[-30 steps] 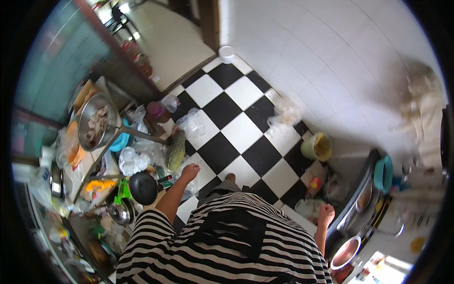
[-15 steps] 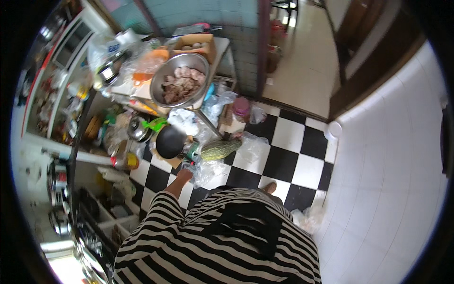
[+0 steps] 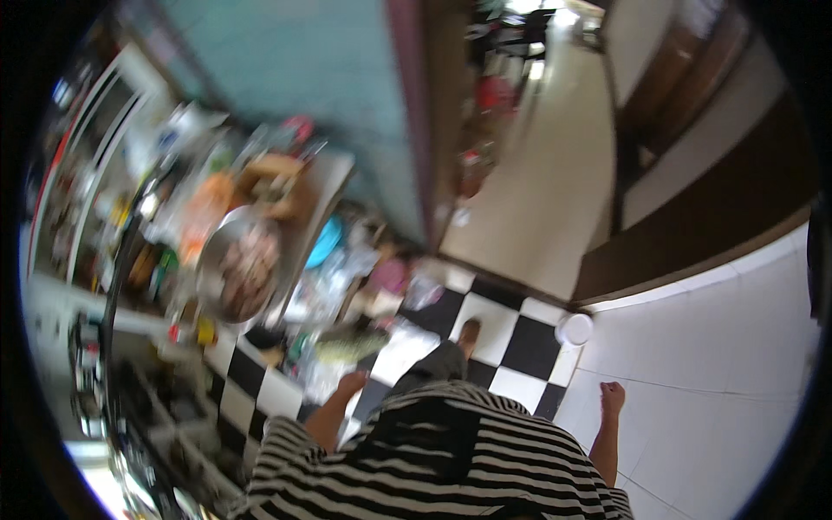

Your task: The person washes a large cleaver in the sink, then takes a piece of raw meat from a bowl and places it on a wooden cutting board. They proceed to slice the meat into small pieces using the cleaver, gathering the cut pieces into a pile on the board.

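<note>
My left hand [image 3: 353, 381] hangs in front of my body with its fingers curled in; it looks blurred, and nothing shows in it. Nearest to it on the floor lie a large green-yellow melon [image 3: 351, 344] and clear plastic bags [image 3: 325, 379]. My right hand [image 3: 613, 397] is out by the white tiled wall, closed in a loose fist and holding nothing visible. Farther off to the left, a steel bowl [image 3: 211, 282] of raw meat pieces [image 3: 250, 269] rests on a table, apart from both hands.
Beside the bowl are a cardboard box [image 3: 276, 184] and an orange plastic bag [image 3: 205, 215]. A doorway to a beige floor [image 3: 524, 191] opens ahead. At its right corner stands a round white container [image 3: 575, 329] on the checkered floor. Kitchen shelves [image 3: 82, 173] line the left.
My view has swung and moved forward toward the doorway, so the table and bowl sit farther left. My right hand has come into view. One foot is farther ahead.
</note>
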`<state>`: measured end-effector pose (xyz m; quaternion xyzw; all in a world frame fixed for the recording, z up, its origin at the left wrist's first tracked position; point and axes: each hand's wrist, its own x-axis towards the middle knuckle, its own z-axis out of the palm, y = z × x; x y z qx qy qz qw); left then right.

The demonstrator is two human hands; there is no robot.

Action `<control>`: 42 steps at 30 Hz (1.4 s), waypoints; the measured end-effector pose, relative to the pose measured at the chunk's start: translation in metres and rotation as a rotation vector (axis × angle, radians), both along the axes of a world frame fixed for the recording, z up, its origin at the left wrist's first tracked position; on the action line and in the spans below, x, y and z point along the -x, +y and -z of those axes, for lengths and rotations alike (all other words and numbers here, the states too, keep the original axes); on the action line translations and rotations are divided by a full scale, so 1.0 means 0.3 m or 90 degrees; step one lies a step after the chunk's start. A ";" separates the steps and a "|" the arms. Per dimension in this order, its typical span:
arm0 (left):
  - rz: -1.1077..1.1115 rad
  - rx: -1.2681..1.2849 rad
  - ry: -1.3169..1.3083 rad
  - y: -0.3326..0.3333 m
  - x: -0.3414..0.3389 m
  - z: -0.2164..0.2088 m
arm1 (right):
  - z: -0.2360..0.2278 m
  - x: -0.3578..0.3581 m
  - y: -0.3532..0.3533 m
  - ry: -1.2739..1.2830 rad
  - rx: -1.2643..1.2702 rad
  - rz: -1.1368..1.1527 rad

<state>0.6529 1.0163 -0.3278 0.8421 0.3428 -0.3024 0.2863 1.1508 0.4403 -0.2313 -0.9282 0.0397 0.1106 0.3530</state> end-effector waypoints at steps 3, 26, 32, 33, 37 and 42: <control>-0.401 0.240 0.041 0.039 -0.372 0.032 | -0.104 -0.124 0.077 -0.007 0.214 -0.084; -0.442 0.094 -0.105 0.719 -2.805 -0.409 | 0.292 -2.153 0.786 0.299 -0.037 -0.024; -0.533 0.078 0.090 0.953 -2.981 -0.270 | 0.023 -2.764 1.160 0.206 0.009 -0.133; -0.507 0.101 0.119 0.975 -3.106 -0.211 | 0.088 -2.858 1.097 0.216 -0.071 -0.115; -0.378 0.127 0.163 1.119 -3.569 -0.112 | 0.121 -3.107 1.048 0.341 -0.080 -0.050; -0.093 0.054 0.001 1.344 -4.457 0.007 | 0.067 -3.350 1.000 -0.033 -0.181 -0.374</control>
